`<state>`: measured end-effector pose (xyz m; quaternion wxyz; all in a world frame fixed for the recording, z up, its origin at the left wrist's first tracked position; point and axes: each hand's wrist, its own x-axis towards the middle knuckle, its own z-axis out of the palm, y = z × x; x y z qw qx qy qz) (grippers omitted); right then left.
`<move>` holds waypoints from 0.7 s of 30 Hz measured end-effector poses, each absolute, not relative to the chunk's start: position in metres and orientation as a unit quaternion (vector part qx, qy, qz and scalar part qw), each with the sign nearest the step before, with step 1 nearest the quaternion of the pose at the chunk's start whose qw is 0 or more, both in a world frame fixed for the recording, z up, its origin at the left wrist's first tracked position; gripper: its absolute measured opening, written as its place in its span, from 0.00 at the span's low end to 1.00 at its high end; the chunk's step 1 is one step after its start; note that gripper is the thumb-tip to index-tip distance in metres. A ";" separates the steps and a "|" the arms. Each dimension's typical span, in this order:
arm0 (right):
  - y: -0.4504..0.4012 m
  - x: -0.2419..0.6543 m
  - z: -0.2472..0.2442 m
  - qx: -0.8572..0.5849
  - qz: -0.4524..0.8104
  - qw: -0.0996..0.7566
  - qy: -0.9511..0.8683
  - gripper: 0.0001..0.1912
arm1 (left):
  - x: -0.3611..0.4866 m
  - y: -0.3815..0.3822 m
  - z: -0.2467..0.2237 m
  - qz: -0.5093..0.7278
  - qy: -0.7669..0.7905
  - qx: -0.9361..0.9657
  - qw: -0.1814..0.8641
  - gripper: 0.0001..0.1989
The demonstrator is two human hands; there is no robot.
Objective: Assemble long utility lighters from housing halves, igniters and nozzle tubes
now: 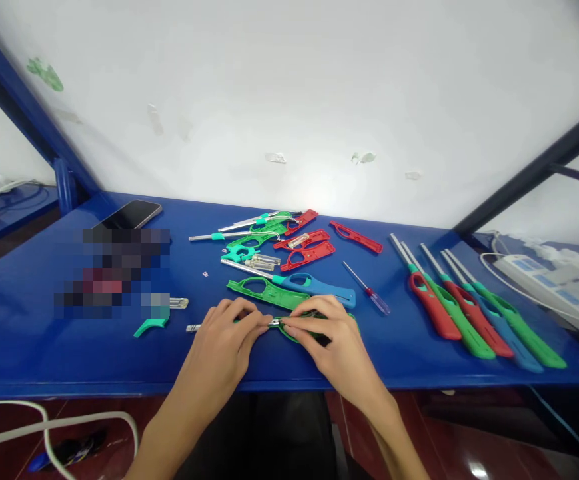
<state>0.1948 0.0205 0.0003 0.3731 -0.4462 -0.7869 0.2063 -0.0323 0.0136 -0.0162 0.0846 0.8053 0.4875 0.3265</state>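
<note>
Close to the table's front edge, my left hand (232, 327) is closed on the metal lighter tube (192, 328), whose tip sticks out to the left past my fingers. My right hand (322, 323) pinches at the end of a green lighter half-shell (289, 331), which lies partly hidden under it. Between the fingertips of both hands a small metal end shows; its exact shape is too small to tell. Just beyond lie another green half-shell (268, 293) and a blue gas lighter (314, 287) with a long metal tube.
Red half-shells (309, 255), teal triggers (240, 253) and clear fuel tanks (263, 262) lie behind. A screwdriver (368, 288) sits right of them. Several whole lighters (469, 313) are lined up at right. A phone (132, 215) and a teal piece (152, 325) are left; a power strip (549, 280) stands right.
</note>
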 end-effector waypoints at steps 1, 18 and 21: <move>0.020 0.195 0.001 -0.444 0.206 0.369 -0.790 0.11 | -0.032 0.013 -0.016 0.327 0.488 0.805 0.085 0.13; 0.018 0.196 0.002 -0.437 0.215 0.372 -0.790 0.11 | -0.033 0.013 -0.017 0.336 0.482 0.805 0.084 0.12; 0.018 0.196 0.002 -0.432 0.212 0.375 -0.792 0.11 | -0.033 0.013 -0.017 0.339 0.480 0.805 0.082 0.12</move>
